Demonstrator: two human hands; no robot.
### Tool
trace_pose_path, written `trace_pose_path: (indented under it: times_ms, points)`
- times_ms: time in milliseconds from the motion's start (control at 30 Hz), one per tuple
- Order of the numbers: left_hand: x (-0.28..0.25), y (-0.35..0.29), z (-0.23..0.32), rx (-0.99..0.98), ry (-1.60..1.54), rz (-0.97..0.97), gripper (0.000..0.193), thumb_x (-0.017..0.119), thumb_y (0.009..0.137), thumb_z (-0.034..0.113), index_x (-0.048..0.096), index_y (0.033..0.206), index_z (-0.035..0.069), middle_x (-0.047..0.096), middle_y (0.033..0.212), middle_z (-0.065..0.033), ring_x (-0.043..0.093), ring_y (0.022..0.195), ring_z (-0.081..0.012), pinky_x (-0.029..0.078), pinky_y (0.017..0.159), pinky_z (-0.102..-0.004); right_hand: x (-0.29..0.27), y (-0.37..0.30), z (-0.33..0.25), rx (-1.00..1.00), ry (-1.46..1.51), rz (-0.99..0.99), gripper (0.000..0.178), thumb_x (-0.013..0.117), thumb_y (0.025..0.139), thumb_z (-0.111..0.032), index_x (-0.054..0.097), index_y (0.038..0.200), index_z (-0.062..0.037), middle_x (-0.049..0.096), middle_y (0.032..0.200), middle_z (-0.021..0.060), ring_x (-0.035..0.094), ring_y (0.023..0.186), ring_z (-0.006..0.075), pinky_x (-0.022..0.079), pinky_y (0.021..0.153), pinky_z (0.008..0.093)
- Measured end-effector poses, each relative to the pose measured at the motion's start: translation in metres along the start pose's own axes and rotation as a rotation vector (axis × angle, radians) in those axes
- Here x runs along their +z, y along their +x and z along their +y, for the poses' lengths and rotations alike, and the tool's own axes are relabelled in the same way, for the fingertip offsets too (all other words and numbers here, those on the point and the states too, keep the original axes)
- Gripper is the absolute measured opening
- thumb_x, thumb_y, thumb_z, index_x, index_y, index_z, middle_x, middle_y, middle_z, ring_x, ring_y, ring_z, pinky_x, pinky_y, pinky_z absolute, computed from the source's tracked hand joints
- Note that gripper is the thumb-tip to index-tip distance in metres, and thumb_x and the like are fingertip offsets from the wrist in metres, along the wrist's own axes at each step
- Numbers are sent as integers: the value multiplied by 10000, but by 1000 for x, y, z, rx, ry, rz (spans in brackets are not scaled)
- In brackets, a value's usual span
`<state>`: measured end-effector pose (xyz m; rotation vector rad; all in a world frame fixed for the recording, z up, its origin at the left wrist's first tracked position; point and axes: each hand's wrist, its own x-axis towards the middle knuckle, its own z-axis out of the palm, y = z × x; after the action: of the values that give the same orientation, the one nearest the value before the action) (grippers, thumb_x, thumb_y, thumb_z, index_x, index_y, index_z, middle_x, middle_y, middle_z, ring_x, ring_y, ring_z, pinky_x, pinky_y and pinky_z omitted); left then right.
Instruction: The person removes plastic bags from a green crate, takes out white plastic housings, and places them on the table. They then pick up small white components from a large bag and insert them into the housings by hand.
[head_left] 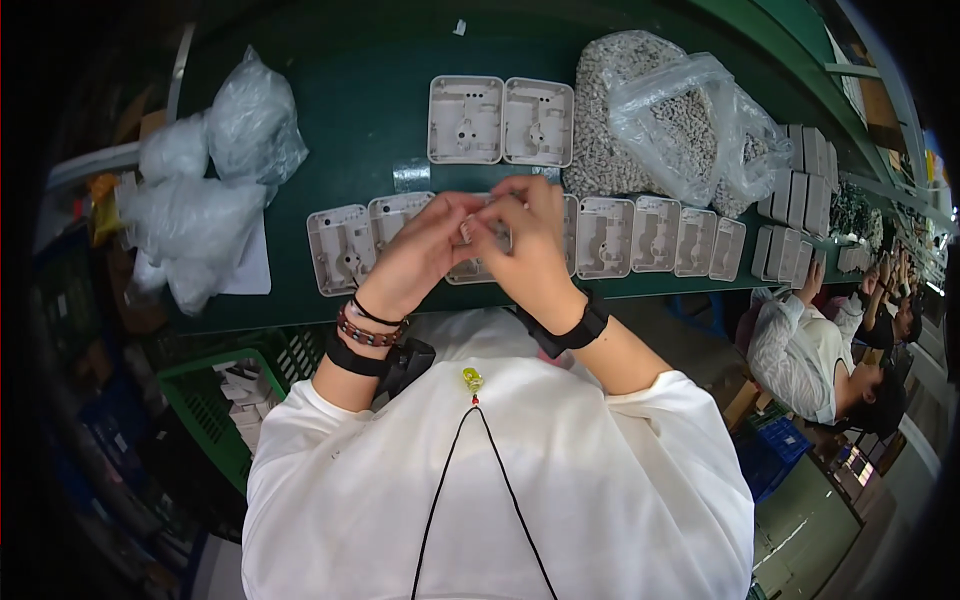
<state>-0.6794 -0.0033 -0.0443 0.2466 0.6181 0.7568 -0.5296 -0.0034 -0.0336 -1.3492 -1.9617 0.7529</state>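
My left hand (pixel 420 255) and my right hand (pixel 535 250) meet over a row of open grey-white plastic housings (pixel 605 238). Pinched between the fingertips of my left hand is a small white plastic part (pixel 467 230), which the thumb of my right hand also presses. The right fingers are curled, and what else they may hold is hidden. Beneath both hands lies one housing of the row, mostly covered by them. Two more housings, a left one (pixel 466 120) and a right one (pixel 538 122), lie side by side just beyond.
Clear plastic bags of small grey-white parts (pixel 630 120) lie at the back right. Stacked housings (pixel 800 180) stand beyond them. Other plastic bags (pixel 205 220) are at the left of the green table (pixel 360 100). A green crate (pixel 205 400) stands below left; people sit at the right.
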Motion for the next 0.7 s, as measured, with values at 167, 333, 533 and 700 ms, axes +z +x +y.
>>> trace_pose_path:
  times_ms: [167, 333, 533, 700]
  points:
    - [10, 16, 0, 78, 554, 88, 256, 373, 930, 249, 444, 1061, 40, 492, 920, -16, 484, 791, -102, 402, 748, -241, 5, 0, 19, 197, 124, 167, 122, 630, 694, -91, 569, 797, -73, 465, 943, 101, 406, 848, 250, 332, 739, 335]
    - [7, 30, 1, 37, 593, 175, 250, 380, 932, 253, 466, 1043, 46, 456, 764, 24, 397, 659, -61, 350, 623, -190, -17, 7, 24, -19, -52, 47, 165, 645, 684, -94, 558, 823, -78, 481, 937, 83, 418, 847, 244, 329, 728, 322]
    - [18, 48, 1, 30, 586, 138, 244, 381, 933, 241, 470, 1055, 50, 426, 733, 37, 346, 627, -38, 308, 565, -175, -36, 14, 44, -264, -270, -2, 142, 632, 682, -99, 567, 807, -115, 522, 870, 18, 468, 793, 204, 333, 705, 321]
    - [21, 70, 0, -2, 584, 111, 232, 373, 935, 224, 468, 1061, 53, 429, 751, 42, 340, 628, -31, 307, 558, -166, -49, 27, 65, -339, -278, -49, 100, 609, 696, -95, 576, 783, -128, 536, 795, -12, 507, 749, 169, 334, 693, 315]
